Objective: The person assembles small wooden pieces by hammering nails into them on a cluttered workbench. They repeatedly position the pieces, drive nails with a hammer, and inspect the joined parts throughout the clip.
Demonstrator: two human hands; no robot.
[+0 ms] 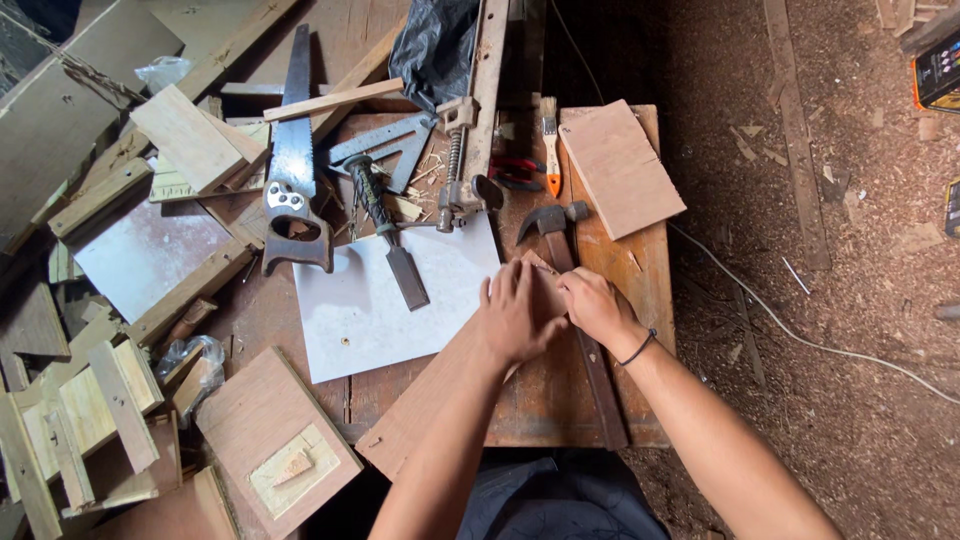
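Both hands pressed on a board corner

Left hand (518,312) lies flat, fingers spread, on the brown board (440,400) on the surface (645,270); right hand (592,303), fingers curled narrow, pinches at its corner. Just beyond: hammer (553,222), chisel (392,240) on a white sheet (370,310), handsaw (292,165). Far right, a yellow-black package (938,70) on the floor

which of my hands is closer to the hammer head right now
Right. The right hand sits just below the hammer head, beside its handle. The left hand rests on the brown board, a little further left and below.
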